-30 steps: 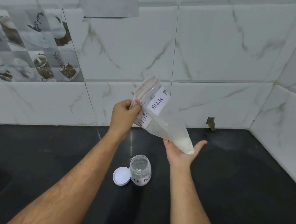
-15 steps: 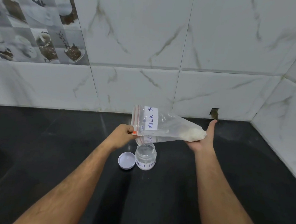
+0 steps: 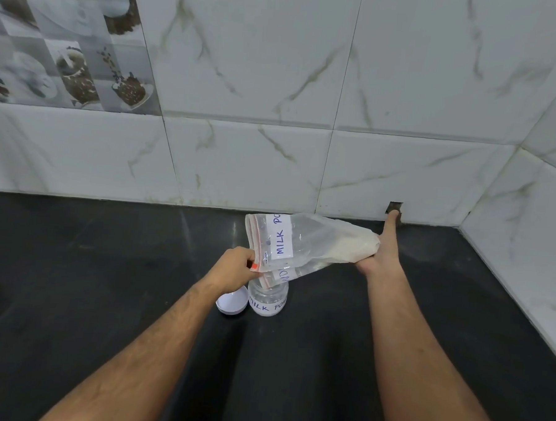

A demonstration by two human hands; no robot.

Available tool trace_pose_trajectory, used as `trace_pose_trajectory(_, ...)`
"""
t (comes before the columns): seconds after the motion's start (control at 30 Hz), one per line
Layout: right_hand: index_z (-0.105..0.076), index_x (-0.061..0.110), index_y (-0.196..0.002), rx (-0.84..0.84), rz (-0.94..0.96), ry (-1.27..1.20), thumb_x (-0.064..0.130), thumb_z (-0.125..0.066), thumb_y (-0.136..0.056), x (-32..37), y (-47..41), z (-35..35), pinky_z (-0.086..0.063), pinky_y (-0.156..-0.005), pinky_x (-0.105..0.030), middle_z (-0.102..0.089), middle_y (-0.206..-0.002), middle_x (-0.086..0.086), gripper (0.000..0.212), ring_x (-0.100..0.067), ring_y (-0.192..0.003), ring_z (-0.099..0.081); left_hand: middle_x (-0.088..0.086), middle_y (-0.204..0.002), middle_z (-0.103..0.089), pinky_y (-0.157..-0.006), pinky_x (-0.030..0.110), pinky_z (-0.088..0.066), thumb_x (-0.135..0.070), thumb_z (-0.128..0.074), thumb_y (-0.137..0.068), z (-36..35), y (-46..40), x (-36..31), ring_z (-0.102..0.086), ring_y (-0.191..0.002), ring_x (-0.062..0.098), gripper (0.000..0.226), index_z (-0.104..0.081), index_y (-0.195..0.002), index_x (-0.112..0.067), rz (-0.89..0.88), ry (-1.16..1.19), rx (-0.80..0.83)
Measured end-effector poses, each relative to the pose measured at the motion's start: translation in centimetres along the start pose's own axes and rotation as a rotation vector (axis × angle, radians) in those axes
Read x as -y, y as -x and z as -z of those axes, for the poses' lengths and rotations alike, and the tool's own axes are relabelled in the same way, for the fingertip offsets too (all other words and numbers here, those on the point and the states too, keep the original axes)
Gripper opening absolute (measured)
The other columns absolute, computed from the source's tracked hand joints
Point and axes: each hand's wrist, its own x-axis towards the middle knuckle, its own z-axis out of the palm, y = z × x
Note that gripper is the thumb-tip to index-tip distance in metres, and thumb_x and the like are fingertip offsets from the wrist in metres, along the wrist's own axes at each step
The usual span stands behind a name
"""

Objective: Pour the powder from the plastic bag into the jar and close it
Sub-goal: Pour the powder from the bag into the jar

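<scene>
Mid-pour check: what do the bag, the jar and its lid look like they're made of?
Bag: thin, clear, glossy plastic film; it creases and the powder shows through it.
Jar: clear and rigid, glass or hard plastic, cannot tell which; a handwritten white label wraps it.
Lid: opaque white, smooth, probably plastic; lies on the dark countertop beside the jar.

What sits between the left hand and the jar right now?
In the head view, only the plastic bag's open mouth, pinched by the left hand, hanging over the jar; the lid lies beside it.
</scene>
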Motion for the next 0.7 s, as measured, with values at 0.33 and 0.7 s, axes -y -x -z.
trace_pose_trajectory(0.33,-0.063,0.01,-0.091,0.012,0.057,0.234,0.091,-0.062,-0.061,0.5,-0.8,-0.9,-0.055,-0.083,-0.041,-0.064,-0.091,-0.008,0.086,-0.023,-0.084,-0.066,0.002,-0.09,-0.077,-0.081,0.044,-0.06,-0.024,-0.08,-0.081,-0.7,-0.1,1.5,-0.071,-0.082,0.021,0.017,-0.078,-0.088,-0.01,0.001,0.087,-0.049)
trace_pose_trajectory(0.7,-0.044,0.004,-0.147,-0.016,0.159,0.362,0.078,-0.043,-0.088,-0.1,1.1,-3.1,-0.051,-0.099,-0.052,-0.066,-0.125,-0.012,0.095,-0.033,-0.115,-0.066,-0.008,-0.101,-0.077,-0.089,0.031,-0.058,-0.018,-0.079,-0.082,-2.1,1.1,2.2,-0.072,-0.094,0.01,0.017,-0.079,-0.099,-0.017,0.026,0.36,-0.085)
